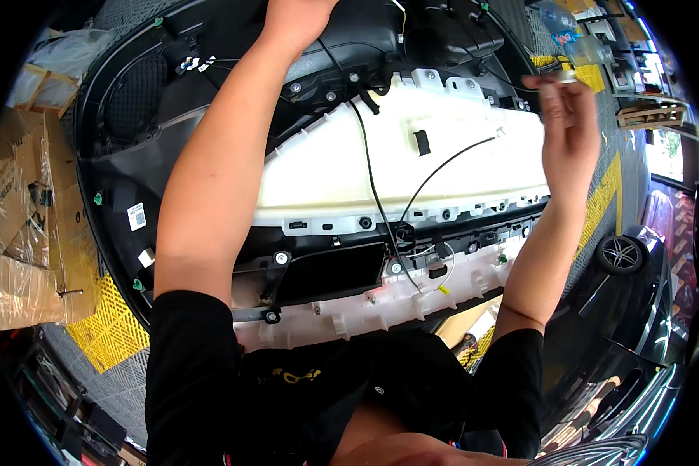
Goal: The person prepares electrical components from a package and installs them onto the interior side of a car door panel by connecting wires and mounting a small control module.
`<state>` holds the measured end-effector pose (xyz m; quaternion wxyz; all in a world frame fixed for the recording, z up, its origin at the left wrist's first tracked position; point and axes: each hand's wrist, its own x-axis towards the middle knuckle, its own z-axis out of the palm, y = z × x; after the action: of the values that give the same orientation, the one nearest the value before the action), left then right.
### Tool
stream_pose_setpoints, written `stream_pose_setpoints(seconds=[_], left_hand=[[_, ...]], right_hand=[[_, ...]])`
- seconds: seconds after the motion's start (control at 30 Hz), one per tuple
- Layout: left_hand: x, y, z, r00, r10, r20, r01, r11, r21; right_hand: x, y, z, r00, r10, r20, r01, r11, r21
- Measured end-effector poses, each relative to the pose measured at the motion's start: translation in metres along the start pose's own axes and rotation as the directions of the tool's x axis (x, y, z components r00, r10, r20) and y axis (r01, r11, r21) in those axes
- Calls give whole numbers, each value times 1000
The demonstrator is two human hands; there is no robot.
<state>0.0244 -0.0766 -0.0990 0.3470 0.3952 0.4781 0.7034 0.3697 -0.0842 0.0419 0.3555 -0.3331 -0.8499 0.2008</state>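
Note:
A large black car door panel [120, 175] lies before me, its back side up. Set into it is a white plastic insert [326, 175] with clips and screws along its rim. My left hand [296, 23] reaches over the panel's far part; its fingers are cut off by the top edge. My right hand [568, 128] is raised beyond the insert's right end, slightly blurred. Its fingers pinch a small, round, roll-like object [568, 76], pale on its side. One thin black cable [367, 147] crosses the insert, and another cable [450, 159] curves toward its right end.
Wire connectors [198, 64] rest on the panel's far left. A plastic-wrapped cardboard box [34, 225] stands at left. On the right are a dark car [625, 311] and a wooden crate [651, 116]. Yellow and grey grid tiles [116, 326] cover the floor.

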Motion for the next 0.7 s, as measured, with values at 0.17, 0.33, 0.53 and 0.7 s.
stream_pose_setpoints(seconds=[0.17,0.33,0.53,0.7], left_hand=[[-2,3,1,1000,0,-6,0,1000,27],[-3,5,-1,1000,0,-15,1,998,57],[-5,5,0,999,-15,-29,17,998,68],[-4,0,-1,1000,-19,-13,19,1000,22]], right_hand=[[12,11,-29,876,133,-463,36,940,338],[10,7,-82,577,94,-811,182,954,240],[-8,6,-150,367,24,-930,483,849,213],[-66,-15,-262,232,-114,-966,700,709,84]])
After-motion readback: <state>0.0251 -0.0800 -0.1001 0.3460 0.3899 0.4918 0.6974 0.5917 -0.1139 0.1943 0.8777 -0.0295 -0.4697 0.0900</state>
